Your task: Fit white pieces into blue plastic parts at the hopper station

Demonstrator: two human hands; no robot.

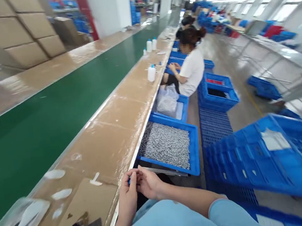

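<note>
Both my hands meet at the table's front edge, low in the view. My left hand (129, 196) has its fingers closed, with a bit of something blue showing between thumb and fingers. My right hand (147, 183) is curled against it, fingertips touching the left hand. What they pinch is too small to name. Just beyond them sits a blue bin (194, 144) full of small grey metal parts (167, 145).
A green conveyor belt (45, 113) runs along the brown worktable (110, 135). A co-worker in a white shirt (192, 71) sits farther down, with white bottles (151, 72) nearby. Blue crates (266, 162) stand at my right. Cardboard boxes (18, 33) stack at far left.
</note>
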